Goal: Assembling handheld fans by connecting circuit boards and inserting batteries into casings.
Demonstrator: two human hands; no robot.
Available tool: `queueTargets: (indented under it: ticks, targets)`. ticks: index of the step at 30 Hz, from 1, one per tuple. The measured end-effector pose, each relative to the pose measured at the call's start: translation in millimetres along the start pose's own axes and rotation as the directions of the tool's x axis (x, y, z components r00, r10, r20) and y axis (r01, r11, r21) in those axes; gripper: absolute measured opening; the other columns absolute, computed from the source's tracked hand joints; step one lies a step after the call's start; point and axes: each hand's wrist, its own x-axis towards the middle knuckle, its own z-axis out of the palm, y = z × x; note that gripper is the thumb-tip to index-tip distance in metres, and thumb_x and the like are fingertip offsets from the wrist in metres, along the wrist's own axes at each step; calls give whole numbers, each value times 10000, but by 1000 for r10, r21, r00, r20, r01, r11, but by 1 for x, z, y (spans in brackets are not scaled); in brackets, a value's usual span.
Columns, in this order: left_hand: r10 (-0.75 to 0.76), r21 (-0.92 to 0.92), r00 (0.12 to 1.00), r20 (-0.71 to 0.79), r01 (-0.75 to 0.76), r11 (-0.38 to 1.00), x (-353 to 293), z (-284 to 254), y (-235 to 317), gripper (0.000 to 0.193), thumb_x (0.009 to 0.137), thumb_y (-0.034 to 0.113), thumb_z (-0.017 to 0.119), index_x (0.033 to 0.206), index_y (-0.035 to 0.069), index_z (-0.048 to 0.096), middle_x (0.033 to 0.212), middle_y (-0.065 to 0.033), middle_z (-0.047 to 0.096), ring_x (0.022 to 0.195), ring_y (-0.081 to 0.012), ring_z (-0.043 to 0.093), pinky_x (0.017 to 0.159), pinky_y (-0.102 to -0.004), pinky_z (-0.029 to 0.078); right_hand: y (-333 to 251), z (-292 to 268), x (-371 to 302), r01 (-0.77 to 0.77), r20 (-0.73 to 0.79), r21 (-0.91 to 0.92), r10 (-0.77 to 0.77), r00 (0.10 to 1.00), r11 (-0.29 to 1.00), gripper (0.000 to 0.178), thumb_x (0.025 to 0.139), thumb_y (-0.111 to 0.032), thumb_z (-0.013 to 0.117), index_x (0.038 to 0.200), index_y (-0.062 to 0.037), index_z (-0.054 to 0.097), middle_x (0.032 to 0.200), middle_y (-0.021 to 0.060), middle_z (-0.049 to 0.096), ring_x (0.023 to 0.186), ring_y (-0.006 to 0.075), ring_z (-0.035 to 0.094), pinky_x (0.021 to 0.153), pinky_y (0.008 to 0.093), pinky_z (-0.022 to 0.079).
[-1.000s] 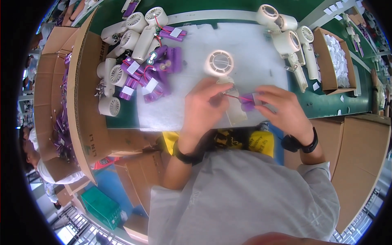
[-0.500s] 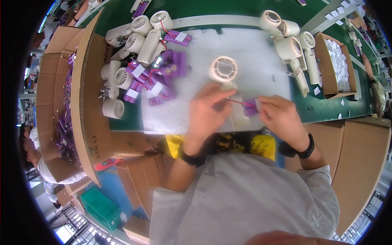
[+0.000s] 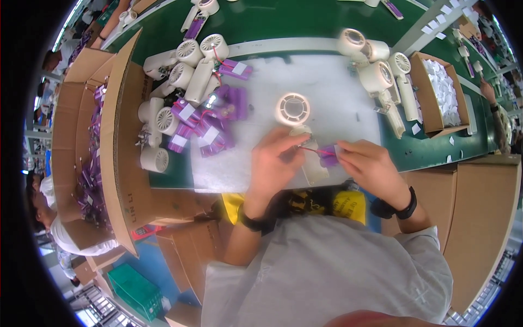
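Observation:
A cream handheld fan (image 3: 293,109) lies on the white work mat in front of me, its round head far and its handle shell pointing toward me. My right hand (image 3: 369,163) pinches a purple battery pack (image 3: 328,156) above the handle. From the pack a red wire (image 3: 309,149) runs across to my left hand (image 3: 277,163). Closed at the neck of the fan, the left fingers grip the wire's end; the exact contact is hidden behind them.
To the left, purple battery packs (image 3: 210,136) lie beside piled cream fans (image 3: 189,53). A tall carton (image 3: 128,163) of packs stands beyond. More fans (image 3: 376,75) and a small box (image 3: 433,131) of white slips are at right. A co-worker's hand (image 3: 488,92) shows far right.
The whole scene has shifted slightly in the picture. My right fingers have closed further over the battery pack, and its white label is now covered. My left hand stays at the fan's neck.

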Motion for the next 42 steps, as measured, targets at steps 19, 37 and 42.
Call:
queueTargets:
  ticks: [19,37,42]
  targets:
    - [-37,32,999,13,37,999,3,-6,-4,351,742,-61,680,1065,67,730,1069,-90,648,826,-118,627,693,-219,486,16,-12,11,-215,280,199,155,947,956,165,790,-4,610,915,5,503,1054,145,542,876,339,564,774,380,485]
    - [-29,36,1000,-2,29,999,-6,-15,-16,345,746,-54,683,1073,48,724,1093,-99,645,854,-113,617,701,-220,481,-101,-97,37,-39,124,801,-102,987,598,398,915,-333,649,1206,-63,633,967,209,705,777,365,704,632,351,587]
    - [-57,23,998,22,56,998,2,-7,-4,346,744,-44,690,1075,54,725,1092,-103,645,858,-122,620,705,-226,482,-91,-106,45,61,115,833,-280,953,550,421,906,-330,661,1219,-50,624,983,213,700,797,357,704,645,352,587]
